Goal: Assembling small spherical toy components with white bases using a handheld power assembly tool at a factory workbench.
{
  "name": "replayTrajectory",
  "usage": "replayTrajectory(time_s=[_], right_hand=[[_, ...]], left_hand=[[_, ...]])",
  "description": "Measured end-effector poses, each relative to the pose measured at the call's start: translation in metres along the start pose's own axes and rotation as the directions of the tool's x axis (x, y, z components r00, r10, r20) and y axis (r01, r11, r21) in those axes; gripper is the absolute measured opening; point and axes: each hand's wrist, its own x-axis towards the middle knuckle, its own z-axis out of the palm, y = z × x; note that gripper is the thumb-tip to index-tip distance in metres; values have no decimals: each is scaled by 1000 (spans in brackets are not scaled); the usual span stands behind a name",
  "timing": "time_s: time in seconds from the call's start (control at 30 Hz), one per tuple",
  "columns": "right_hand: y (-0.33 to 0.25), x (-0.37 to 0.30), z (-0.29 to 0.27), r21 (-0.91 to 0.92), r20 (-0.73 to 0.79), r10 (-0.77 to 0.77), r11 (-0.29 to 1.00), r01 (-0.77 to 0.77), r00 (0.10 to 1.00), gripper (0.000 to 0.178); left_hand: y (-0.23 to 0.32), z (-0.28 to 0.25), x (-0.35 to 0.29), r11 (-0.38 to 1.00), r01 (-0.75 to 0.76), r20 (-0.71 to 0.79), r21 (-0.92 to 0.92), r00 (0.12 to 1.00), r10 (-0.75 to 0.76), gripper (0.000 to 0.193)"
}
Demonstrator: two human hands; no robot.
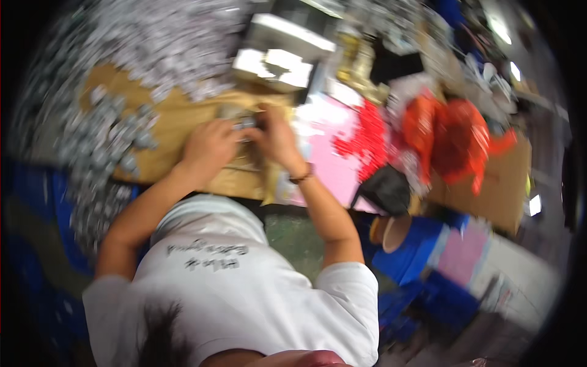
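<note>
Both hands meet over a brown cardboard sheet (pixel 174 131) on the table, and the picture is smeared by motion. My left hand (pixel 211 147) has its fingers drawn together, pointing toward the right hand. Closed as well, my right hand (pixel 276 139) wears a dark band at the wrist and reaches its thumb toward the left fingertips. Something small and greyish (pixel 246 122) shows between them, too blurred to name. Left of the hands, a scatter of small grey pieces (pixel 107 137) lies on the cardboard. A large heap of silvery pieces (pixel 165 43) spreads behind it.
A boxy machine with a bright front (pixel 281 52) stands beyond my hands. To the right are a pink sheet (pixel 327 131), small red pieces (pixel 367 140), a black pouch-like thing (pixel 386 188) and red plastic bags (pixel 458 137). Blue bins (pixel 409 248) sit lower right.
</note>
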Motion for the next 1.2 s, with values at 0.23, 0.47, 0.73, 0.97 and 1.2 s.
replayTrajectory(time_s=[0.23, 0.47, 0.73, 0.97, 1.2], right_hand=[[75, 25, -58, 585, -17, -421, 731, 351, 907, 35], [119, 148, -54, 240, -638, -159, 889, 391, 753, 52], [121, 185, -39, 649, -261, 6, 741, 171, 965, 61], [27, 94, -168, 824, -548, -37, 153, 546, 836, 64], [-15, 110, -154, 844, -518, -211, 30, 536, 829, 52]], left_hand=[[49, 3, 57, 996, -85, 3, -36, 996, 85, 31], [47, 8, 58, 994, -101, -14, -30, 995, 101, 31], [48, 6, 60, 998, -63, -23, -20, 998, 63, 29], [34, 11, 49, 999, -46, -78, -19, 996, 45, 32], [46, 6, 52, 992, 80, 14, -101, 997, -79, 30]])
